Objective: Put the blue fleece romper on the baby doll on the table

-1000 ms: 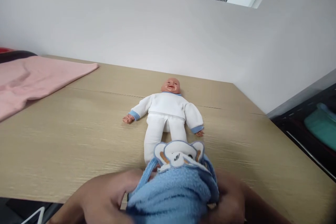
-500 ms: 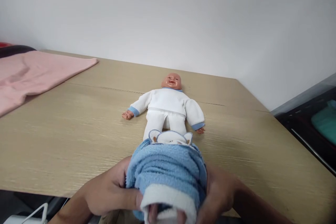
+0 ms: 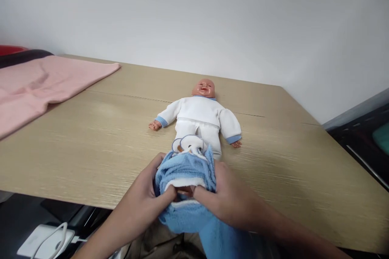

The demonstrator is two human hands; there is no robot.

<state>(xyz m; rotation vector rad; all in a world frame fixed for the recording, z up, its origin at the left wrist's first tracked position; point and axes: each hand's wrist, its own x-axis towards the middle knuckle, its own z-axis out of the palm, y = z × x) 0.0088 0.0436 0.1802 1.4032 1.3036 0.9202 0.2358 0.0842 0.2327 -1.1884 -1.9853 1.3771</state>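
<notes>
Both thumbs have shifted since the earlier frame: they now enter the white-banded opening of the blue garment (image 3: 185, 168), which has moved up and away from the viewer. Left hand (image 3: 146, 196): grip closed on the garment, thumb inside the opening, fingers around the outer side. Right hand (image 3: 232, 196): grip closed on the opposite side, thumb likewise inside. Garment position: bunched at the near edge of the worktop (image 3: 115, 141), bear patch (image 3: 193, 144) facing up, in front of the doll's legs. Doll (image 3: 199, 107): face up, arms spread, head toward the wall (image 3: 158, 16). Pink cloth (image 3: 57, 83): left side of the worktop, well apart from the doll.
</notes>
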